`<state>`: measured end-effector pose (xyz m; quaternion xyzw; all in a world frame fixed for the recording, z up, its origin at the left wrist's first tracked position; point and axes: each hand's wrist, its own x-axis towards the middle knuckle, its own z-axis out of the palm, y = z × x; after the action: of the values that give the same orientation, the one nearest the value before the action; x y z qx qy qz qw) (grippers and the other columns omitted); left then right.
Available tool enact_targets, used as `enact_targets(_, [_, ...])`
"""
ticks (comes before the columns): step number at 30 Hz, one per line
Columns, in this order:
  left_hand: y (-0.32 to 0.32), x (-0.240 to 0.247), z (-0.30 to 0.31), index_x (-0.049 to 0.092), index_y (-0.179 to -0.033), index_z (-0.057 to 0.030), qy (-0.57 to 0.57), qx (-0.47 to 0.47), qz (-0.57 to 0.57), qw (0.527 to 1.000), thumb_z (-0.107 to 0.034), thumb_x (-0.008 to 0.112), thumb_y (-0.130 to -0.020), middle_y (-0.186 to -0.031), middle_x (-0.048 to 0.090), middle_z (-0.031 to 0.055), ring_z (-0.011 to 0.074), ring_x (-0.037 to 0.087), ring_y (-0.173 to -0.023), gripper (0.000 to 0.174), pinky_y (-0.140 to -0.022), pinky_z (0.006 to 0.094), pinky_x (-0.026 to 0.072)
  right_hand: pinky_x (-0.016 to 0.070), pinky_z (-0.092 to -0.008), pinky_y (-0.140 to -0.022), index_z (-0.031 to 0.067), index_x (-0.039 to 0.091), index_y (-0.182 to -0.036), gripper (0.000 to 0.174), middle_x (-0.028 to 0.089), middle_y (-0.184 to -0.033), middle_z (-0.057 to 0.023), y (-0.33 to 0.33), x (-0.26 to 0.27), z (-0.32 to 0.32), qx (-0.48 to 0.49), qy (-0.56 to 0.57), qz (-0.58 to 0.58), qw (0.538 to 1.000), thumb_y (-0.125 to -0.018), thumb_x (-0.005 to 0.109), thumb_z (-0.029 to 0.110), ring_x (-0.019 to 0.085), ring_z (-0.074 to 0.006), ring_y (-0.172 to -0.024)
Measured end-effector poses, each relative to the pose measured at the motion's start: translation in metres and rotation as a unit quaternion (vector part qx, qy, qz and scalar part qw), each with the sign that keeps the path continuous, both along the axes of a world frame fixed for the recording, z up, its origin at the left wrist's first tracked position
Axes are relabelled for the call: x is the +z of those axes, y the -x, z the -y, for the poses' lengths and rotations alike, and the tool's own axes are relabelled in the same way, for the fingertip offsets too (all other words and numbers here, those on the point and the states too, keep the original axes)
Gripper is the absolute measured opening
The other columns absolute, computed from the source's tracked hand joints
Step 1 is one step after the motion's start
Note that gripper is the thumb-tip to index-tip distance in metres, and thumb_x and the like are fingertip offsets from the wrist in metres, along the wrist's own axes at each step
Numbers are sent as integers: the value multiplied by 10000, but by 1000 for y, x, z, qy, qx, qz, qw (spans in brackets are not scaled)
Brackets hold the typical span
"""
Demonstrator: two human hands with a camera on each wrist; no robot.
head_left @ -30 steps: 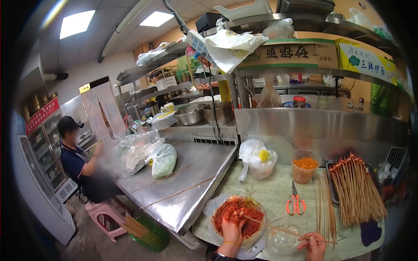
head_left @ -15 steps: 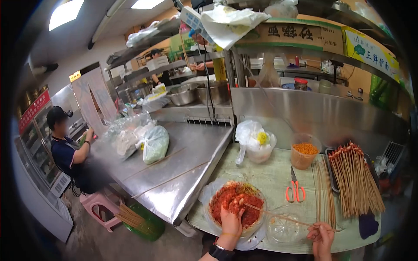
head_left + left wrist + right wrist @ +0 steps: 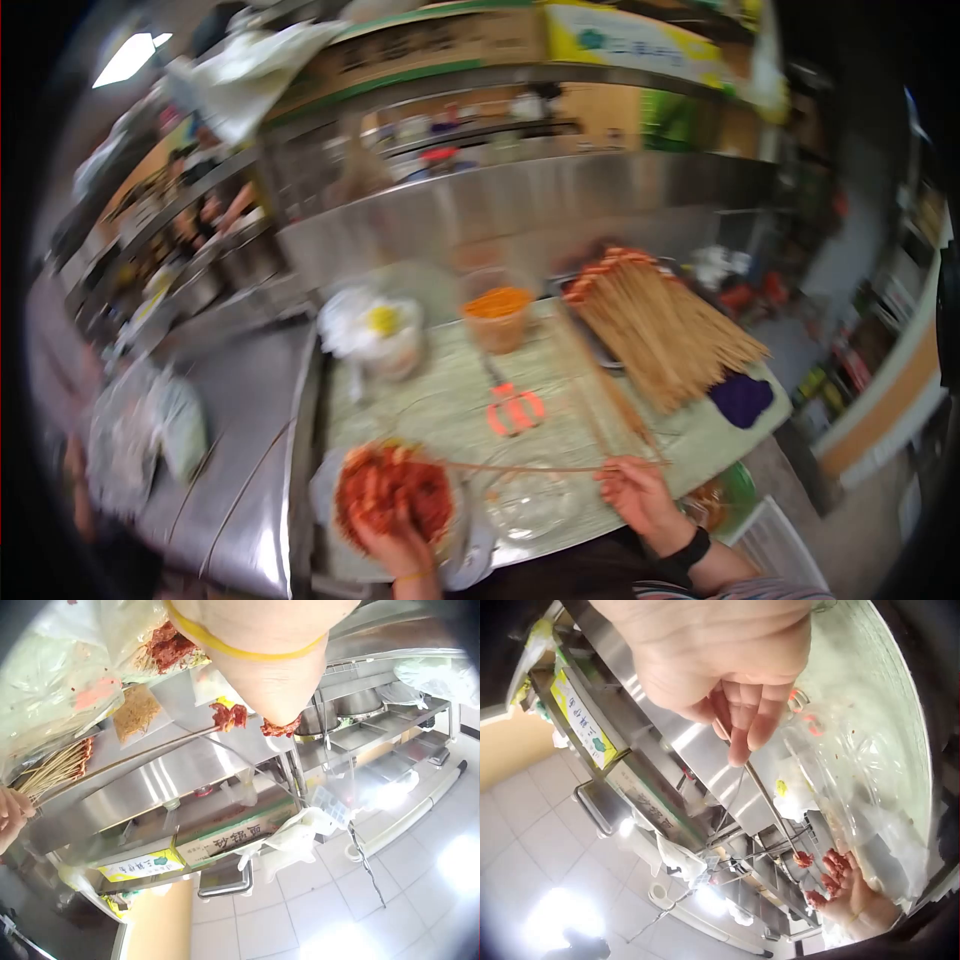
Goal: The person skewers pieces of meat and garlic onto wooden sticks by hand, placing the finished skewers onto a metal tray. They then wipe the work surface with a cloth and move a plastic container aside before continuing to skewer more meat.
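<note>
My right hand (image 3: 640, 495) pinches the end of a long thin wooden skewer (image 3: 530, 468) between thumb and fingers. At its far tip sits a small red-coated piece (image 3: 803, 859), looking like seasoned meat. My left hand (image 3: 400, 548) is at the bowl of red-seasoned pieces (image 3: 430, 490), below the skewer's tip. In the right wrist view the left hand's fingers (image 3: 835, 871) are smeared red, loosely bent and spread, apart from the tip. The left wrist view mostly hides those fingers behind the wrist.
Beside the bowl lies a clear plastic lid (image 3: 530, 500). Orange-handled scissors (image 3: 515, 408), a tub of orange shreds (image 3: 497, 315) and a white bag (image 3: 365, 325) stand behind. Loaded skewers (image 3: 660, 330) fill a tray at right, near a purple cloth (image 3: 742, 402). A steel table (image 3: 240, 400) adjoins at left.
The head view has swung right, blurring the scene and bringing the floor at right into sight. My left hand has drawn back from the skewer's tip; the right still pinches the skewer.
</note>
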<state>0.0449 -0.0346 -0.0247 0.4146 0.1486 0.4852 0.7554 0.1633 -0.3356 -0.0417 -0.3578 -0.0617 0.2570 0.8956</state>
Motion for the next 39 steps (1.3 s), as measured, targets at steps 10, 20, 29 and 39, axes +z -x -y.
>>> enact_targets(10, [11, 28, 22, 419, -1361, 4, -179, 23, -120, 976, -76, 482, -937, -1391, 468, 169, 291, 464, -1250, 435, -984, 366, 435, 503, -355, -838, -11, 556, -1156, 312, 647, -1097, -165, -23, 33, 54, -199, -92, 60, 974, -957, 434, 195, 628, -228, -976])
enact_targets(20, [15, -10, -4, 375, -1388, 5, -342, 67, -187, 918, -131, 421, -972, -1398, 457, 152, 285, 455, -1257, 440, -1010, 348, 414, 478, -348, -850, 20, 484, -1238, 333, 570, -1228, -160, -171, 64, 40, -287, -16, 86, 954, -968, 471, 216, 597, -240, -1032])
enact_targets(29, [6, -2, 2, 397, -1375, -36, -178, 53, -114, 976, -212, 433, -975, -1383, 482, 131, 264, 477, -1236, 438, -1000, 363, 399, 499, -320, -774, -1, 416, -1263, 398, 546, -1247, -170, -204, 31, 24, -293, -17, -32, 956, -994, 474, 287, 606, -233, -962])
enact_targets(39, [3, 5, 15, 441, -1310, 15, -80, 34, -47, 995, -168, 519, -969, -1316, 503, 112, 210, 501, -1162, 395, -1005, 338, 401, 471, -217, -573, 8, 589, -1096, 233, 683, -969, -75, -78, 38, 2, 15, 259, 142, 955, -945, 571, 184, 589, -68, -672])
